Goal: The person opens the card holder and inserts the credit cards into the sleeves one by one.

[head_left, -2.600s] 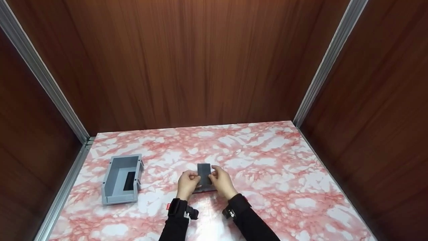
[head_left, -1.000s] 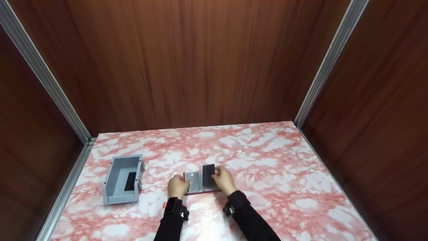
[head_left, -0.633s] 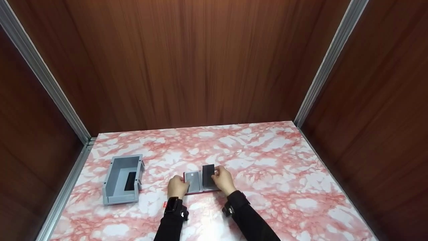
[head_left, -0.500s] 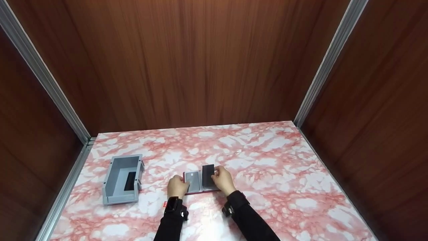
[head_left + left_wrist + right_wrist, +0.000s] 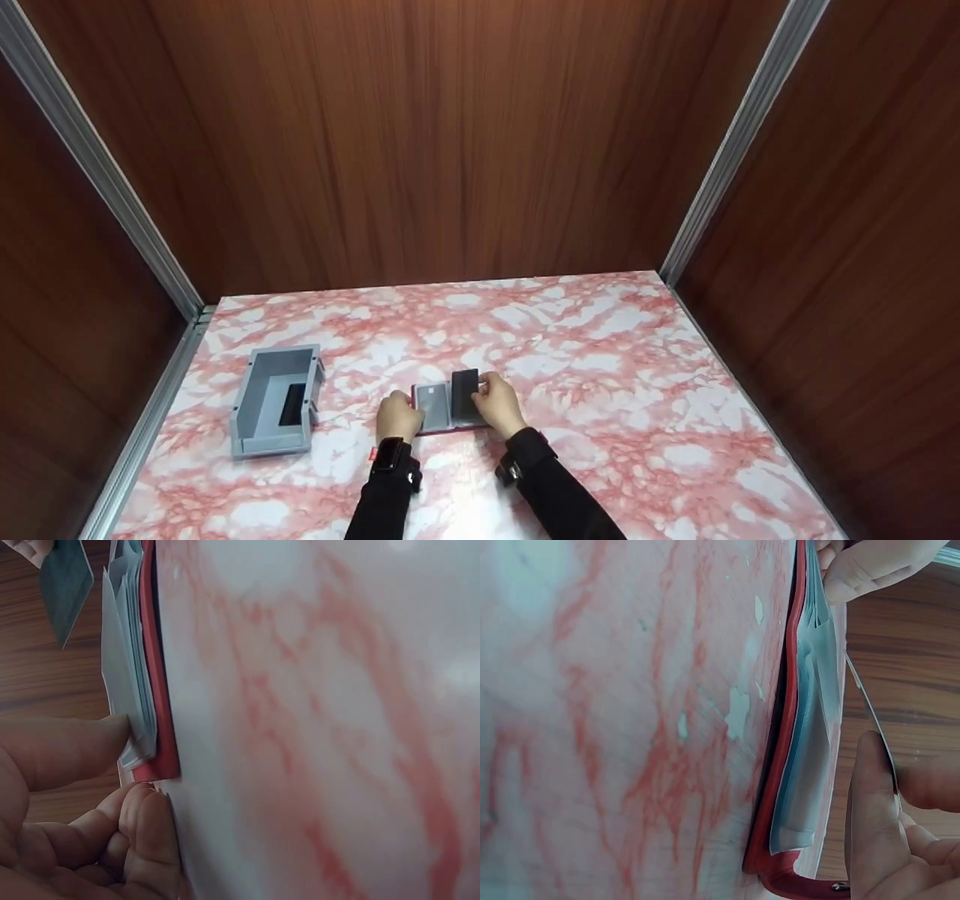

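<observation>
A red card holder [image 5: 421, 431] with clear plastic sleeves [image 5: 804, 772] lies spread open on the marbled table. At its left edge is my left hand [image 5: 398, 417]; its thumb presses on the sleeves while curled fingers sit at the cover's rim. My right hand [image 5: 498, 405] pinches a dark card [image 5: 464, 390] by its right side, tilted up over the holder's right half. Edge-on in the right wrist view, the card [image 5: 871, 716] stands between thumb and finger, its far end close to the sleeves. A pale card-like rectangle shows in the left half.
To the left stands a grey plastic bin [image 5: 274, 448] with a black flat object [image 5: 292, 405] inside. Wood-grain panels [image 5: 435, 150] with metal corner posts enclose the table at the back and both sides. A small red tag [image 5: 373, 453] shows beside the left wrist.
My left hand has let go of the dark card and moved left to the holder's edge. The card has shifted right with my right hand, uncovering the holder's left half; little motion since.
</observation>
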Tool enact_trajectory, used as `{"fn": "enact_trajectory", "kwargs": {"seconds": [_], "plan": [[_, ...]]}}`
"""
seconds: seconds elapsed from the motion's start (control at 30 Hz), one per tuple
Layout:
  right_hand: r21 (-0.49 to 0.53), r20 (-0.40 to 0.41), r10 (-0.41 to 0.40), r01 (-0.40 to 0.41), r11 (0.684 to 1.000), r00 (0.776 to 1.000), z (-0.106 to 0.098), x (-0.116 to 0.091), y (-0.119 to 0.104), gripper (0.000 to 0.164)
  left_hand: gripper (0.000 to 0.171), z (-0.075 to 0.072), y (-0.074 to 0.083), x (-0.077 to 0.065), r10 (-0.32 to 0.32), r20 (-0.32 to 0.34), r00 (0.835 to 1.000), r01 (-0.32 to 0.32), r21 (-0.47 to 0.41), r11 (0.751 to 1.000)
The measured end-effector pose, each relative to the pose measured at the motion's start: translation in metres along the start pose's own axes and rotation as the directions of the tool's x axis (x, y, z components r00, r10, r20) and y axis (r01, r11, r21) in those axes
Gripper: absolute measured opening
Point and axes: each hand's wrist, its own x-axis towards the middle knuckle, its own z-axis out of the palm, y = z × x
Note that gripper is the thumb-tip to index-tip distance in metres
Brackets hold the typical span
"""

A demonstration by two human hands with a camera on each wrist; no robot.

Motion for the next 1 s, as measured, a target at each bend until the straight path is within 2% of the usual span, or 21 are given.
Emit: {"fn": "enact_trajectory", "kwargs": {"seconds": [0.6, 1.0], "plan": [[-0.019, -0.014, 0.029, -0.029, 0.999, 0.999, 0.008, 0.002, 0.001, 0.025, 0.023, 0.0, 0.0, -0.001, 0.006, -0.004, 1.0, -0.006, 0.001, 1.0], [-0.064, 0.031, 0.046, -0.044, 0.997, 0.998, 0.011, 0.0, -0.001, 0.025, 0.021, -0.002, 0.001, -0.002, -0.005, 0.009, 1.0, 0.005, -0.01, 1.0]]}}
